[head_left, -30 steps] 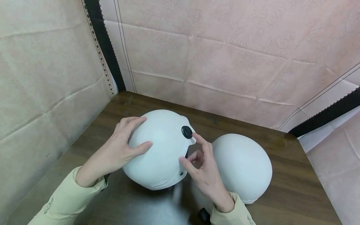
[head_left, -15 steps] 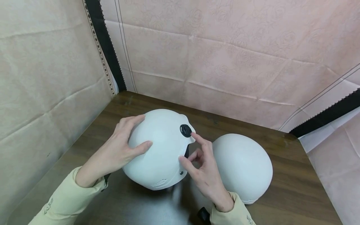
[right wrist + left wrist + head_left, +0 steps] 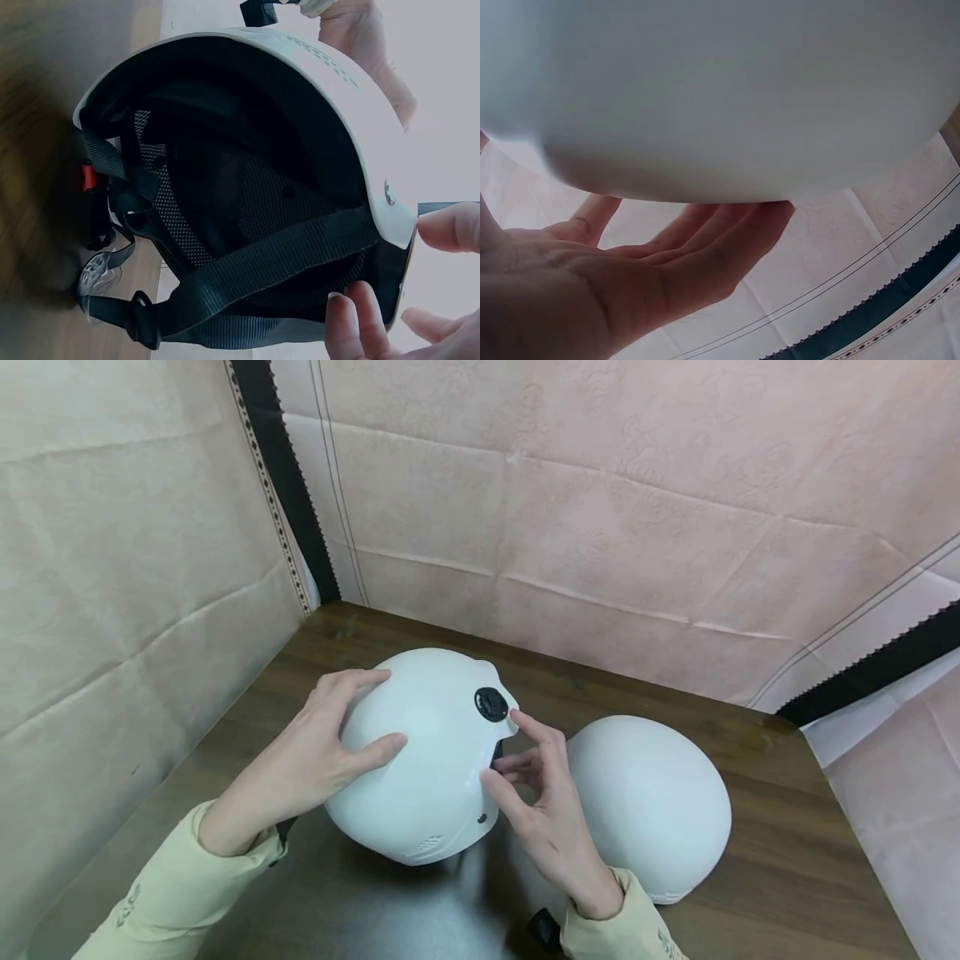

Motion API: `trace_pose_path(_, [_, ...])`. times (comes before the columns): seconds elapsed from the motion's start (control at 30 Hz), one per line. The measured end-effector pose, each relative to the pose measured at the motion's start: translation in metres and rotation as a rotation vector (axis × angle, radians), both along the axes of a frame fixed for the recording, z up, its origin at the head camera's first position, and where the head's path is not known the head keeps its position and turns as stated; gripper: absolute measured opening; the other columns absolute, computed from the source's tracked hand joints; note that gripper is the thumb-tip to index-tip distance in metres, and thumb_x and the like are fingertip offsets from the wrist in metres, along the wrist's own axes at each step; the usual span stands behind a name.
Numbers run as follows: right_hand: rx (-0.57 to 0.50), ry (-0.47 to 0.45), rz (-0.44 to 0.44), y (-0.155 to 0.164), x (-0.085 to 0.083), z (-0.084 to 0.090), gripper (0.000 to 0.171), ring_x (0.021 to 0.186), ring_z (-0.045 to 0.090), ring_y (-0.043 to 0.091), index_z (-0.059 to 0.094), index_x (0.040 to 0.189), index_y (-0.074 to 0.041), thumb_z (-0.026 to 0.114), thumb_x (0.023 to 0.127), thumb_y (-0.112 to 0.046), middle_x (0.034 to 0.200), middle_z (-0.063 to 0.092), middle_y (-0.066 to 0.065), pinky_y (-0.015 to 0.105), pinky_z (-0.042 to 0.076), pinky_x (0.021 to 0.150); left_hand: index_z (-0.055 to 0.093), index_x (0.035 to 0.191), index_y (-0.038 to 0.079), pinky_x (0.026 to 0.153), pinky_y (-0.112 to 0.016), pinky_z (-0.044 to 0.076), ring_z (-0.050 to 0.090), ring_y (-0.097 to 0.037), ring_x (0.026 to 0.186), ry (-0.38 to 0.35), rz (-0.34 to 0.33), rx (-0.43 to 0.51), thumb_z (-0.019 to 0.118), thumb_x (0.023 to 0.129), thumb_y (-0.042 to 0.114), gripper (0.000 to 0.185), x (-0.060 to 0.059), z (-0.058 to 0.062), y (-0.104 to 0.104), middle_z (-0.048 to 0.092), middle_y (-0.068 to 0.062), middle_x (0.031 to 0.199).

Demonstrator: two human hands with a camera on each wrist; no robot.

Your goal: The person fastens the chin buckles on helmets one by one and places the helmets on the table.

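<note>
Near the centre of the head frame we see a white helmet (image 3: 431, 777) tilted over the bench (image 3: 795, 827), its opening towards the right. The left hand (image 3: 311, 752), thumb and fingers widely parted, holds the shell's left side. The right hand (image 3: 543, 814), half closed, grips the rim: thumb outside, 2 fingertips at the opening in the right wrist view. Its index finger touches the edge just beside a black disc (image 3: 491, 704), whose raised marks we cannot read. Stitched marks on the left sleeve (image 3: 172, 885) are also too small for us. At right sits another white shell (image 3: 648, 810); lower centre, a black object (image 3: 545, 930).
</note>
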State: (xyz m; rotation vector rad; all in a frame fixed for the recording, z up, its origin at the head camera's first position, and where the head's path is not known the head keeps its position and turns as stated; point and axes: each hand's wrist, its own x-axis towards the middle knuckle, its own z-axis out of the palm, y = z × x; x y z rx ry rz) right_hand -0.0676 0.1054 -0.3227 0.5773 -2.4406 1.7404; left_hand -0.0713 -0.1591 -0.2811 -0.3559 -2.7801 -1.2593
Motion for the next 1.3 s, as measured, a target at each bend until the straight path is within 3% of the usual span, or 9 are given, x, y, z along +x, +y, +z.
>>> trace_pose_path(0.23, [-0.002, 0.007, 0.024, -0.001, -0.001, 0.001, 0.059, 0.106, 0.054, 0.017, 0.034, 0.142, -0.03, 0.061, 0.092, -0.013, 0.132, 0.037, -0.004, 0.039, 0.046, 0.086, 0.036, 0.138, 0.017, 0.081, -0.058, 0.044, 0.043, -0.035, 0.115, -0.003, 0.007, 0.028, 0.064, 0.083, 0.052, 0.072, -0.001, 0.001, -0.005, 0.032, -0.012, 0.137])
trace_pose_path(0.33, [-0.006, -0.027, 0.011, -0.003, -0.004, -0.004, 0.058, 0.11, 0.052, 0.018, 0.03, 0.143, -0.03, 0.059, 0.094, -0.018, 0.134, 0.038, -0.004, 0.042, 0.045, 0.088, 0.036, 0.137, 0.015, 0.081, -0.06, 0.043, 0.043, -0.036, 0.115, 0.008, 0.008, 0.041, 0.067, 0.083, 0.048, 0.07, -0.002, 0.001, -0.007, 0.031, -0.013, 0.137])
trace_pose_path(0.5, [0.075, -0.21, -0.062, -0.007, -0.012, -0.028, 0.062, 0.118, 0.043, 0.023, 0.022, 0.147, -0.018, 0.05, 0.097, -0.04, 0.138, 0.036, 0.005, 0.045, 0.039, 0.095, 0.035, 0.138, 0.014, 0.081, -0.06, 0.043, 0.042, -0.036, 0.115, -0.008, 0.014, 0.047, 0.067, 0.083, 0.048, 0.071, -0.001, 0.001, -0.008, 0.029, -0.013, 0.137])
trace_pose_path(0.67, [0.183, -0.396, 0.043, -0.01, -0.017, -0.054, 0.072, 0.123, 0.041, 0.028, 0.02, 0.147, -0.006, 0.047, 0.095, -0.048, 0.14, 0.03, 0.015, 0.048, 0.036, 0.097, 0.034, 0.138, 0.013, 0.082, -0.059, 0.044, 0.042, -0.035, 0.116, -0.024, 0.018, 0.049, 0.066, 0.083, 0.049, 0.073, 0.0, 0.001, -0.009, 0.03, -0.013, 0.138])
trace_pose_path(0.9, [0.15, -0.445, 0.166, -0.011, -0.019, -0.066, 0.069, 0.133, 0.029, 0.025, 0.03, 0.144, -0.007, 0.051, 0.093, -0.047, 0.146, 0.031, 0.012, 0.05, 0.026, 0.105, 0.034, 0.137, 0.011, 0.081, -0.057, 0.045, 0.043, -0.034, 0.115, -0.019, 0.024, 0.039, 0.068, 0.081, 0.051, 0.076, 0.0, 0.001, -0.008, 0.033, -0.01, 0.137])
trace_pose_path(1.17, [0.117, -0.492, 0.176, -0.011, -0.021, -0.067, 0.064, 0.133, 0.029, 0.024, 0.033, 0.142, -0.009, 0.052, 0.094, -0.045, 0.144, 0.034, 0.01, 0.05, 0.026, 0.105, 0.036, 0.133, 0.01, 0.083, -0.06, 0.042, 0.042, -0.036, 0.114, 0.041, 0.03, 0.029, 0.071, 0.081, 0.045, 0.072, -0.001, -0.001, -0.006, 0.028, -0.013, 0.137])
trace_pose_path(1.3, [0.111, -0.533, 0.156, -0.009, -0.022, -0.067, 0.066, 0.129, 0.033, 0.028, 0.029, 0.143, -0.007, 0.052, 0.094, -0.046, 0.141, 0.035, 0.014, 0.052, 0.029, 0.102, 0.032, 0.143, 0.019, 0.084, -0.061, 0.042, 0.04, -0.035, 0.115, 0.053, 0.006, 0.034, 0.071, 0.081, 0.044, 0.077, -0.002, -0.002, -0.007, 0.029, -0.013, 0.135])
